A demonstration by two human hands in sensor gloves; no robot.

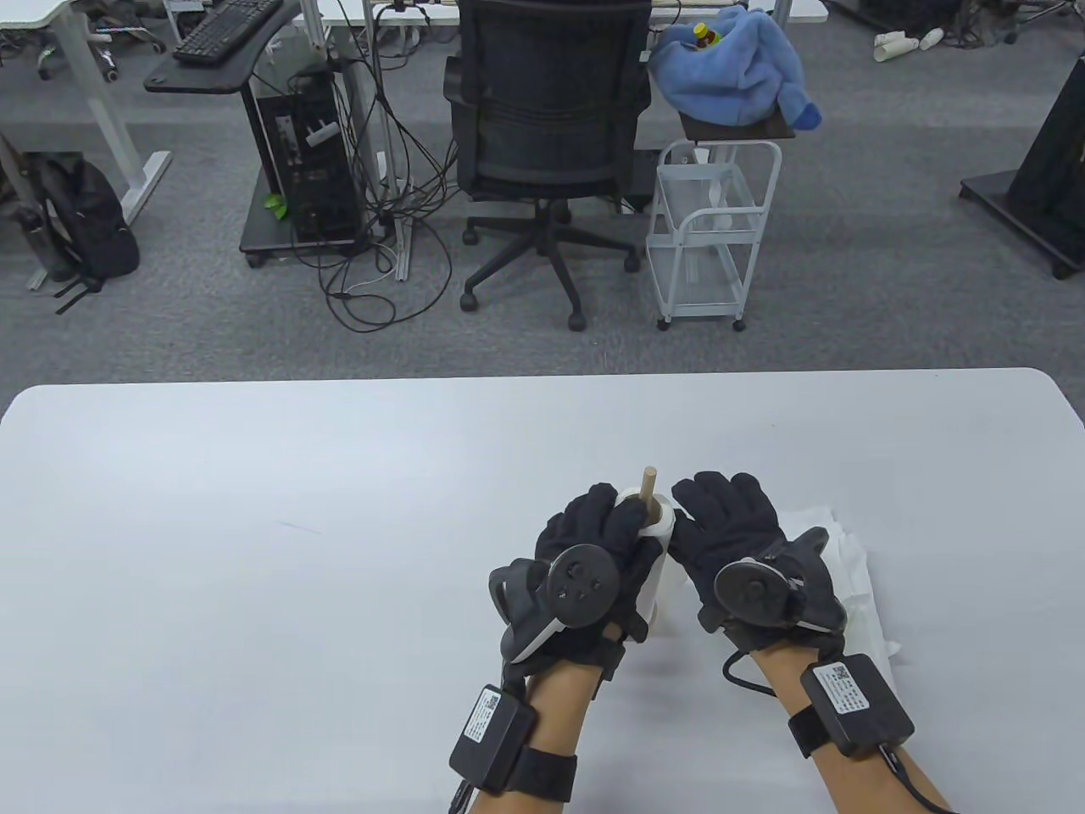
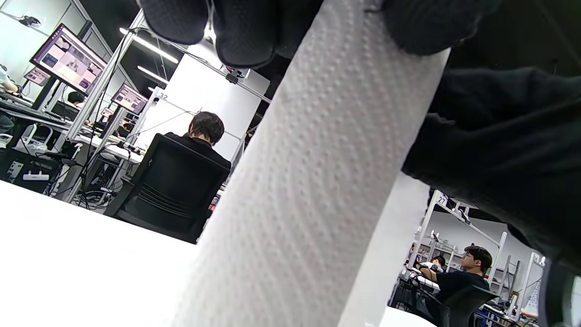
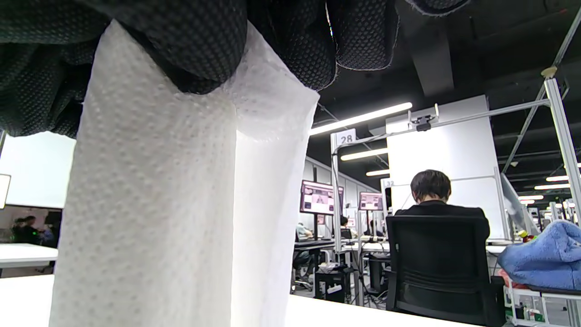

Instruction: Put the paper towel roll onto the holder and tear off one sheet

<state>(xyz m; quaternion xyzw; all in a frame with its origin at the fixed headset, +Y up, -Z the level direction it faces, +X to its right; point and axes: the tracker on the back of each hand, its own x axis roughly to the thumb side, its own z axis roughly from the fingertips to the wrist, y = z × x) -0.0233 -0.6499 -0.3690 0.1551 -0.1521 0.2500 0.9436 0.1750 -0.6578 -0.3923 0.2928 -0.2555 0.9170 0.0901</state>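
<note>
The white paper towel roll (image 1: 659,534) stands upright on the holder, whose wooden rod (image 1: 650,492) pokes out of the roll's top. My left hand (image 1: 606,530) wraps around the roll from the left and grips it. In the left wrist view its fingertips (image 2: 245,32) curl over the top of the embossed roll (image 2: 308,190). My right hand (image 1: 720,517) is at the roll's right side. The right wrist view shows its fingers (image 3: 204,45) pinching the top of a loose sheet (image 3: 268,181) that stands off from the roll (image 3: 150,204). The holder's base is hidden.
Loose white paper towel sheets (image 1: 848,560) lie on the white table (image 1: 254,526) under and right of my right wrist. Beyond the far edge stand an office chair (image 1: 551,127) and a white wire cart (image 1: 712,229).
</note>
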